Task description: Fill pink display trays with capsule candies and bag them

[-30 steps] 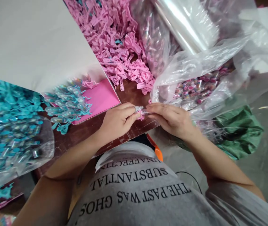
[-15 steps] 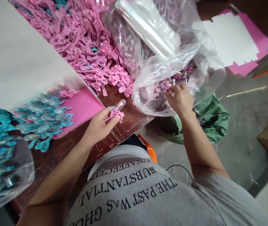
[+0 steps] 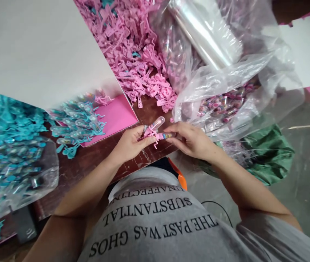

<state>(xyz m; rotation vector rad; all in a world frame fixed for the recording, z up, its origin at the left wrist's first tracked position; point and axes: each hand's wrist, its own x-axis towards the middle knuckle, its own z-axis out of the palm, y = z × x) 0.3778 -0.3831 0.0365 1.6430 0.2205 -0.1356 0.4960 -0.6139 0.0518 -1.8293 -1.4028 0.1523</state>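
Risk: the small tube [image 3: 165, 136] could slip from the pinch and drop off the table edge [image 3: 133, 165] onto the floor, since both hands work right above that edge and the grip looks to be fingertips only. A skewed approach could also jam the tube against the pink holder [image 3: 151, 131] rather than seating it.

Left hand [image 3: 129, 143]: thumb and fingers pressed around the pink holder, which already carries a clear capsule [image 3: 158, 123] pointing up and away. Right hand [image 3: 191, 140]: fingers drawn together, pinching the far end of the small tube. The tube lies level between the two hands, its near end touching the holder just beyond the left fingertips.

Just behind: clear bag of tubes [image 3: 225, 102], pile of pink holders [image 3: 138, 54]
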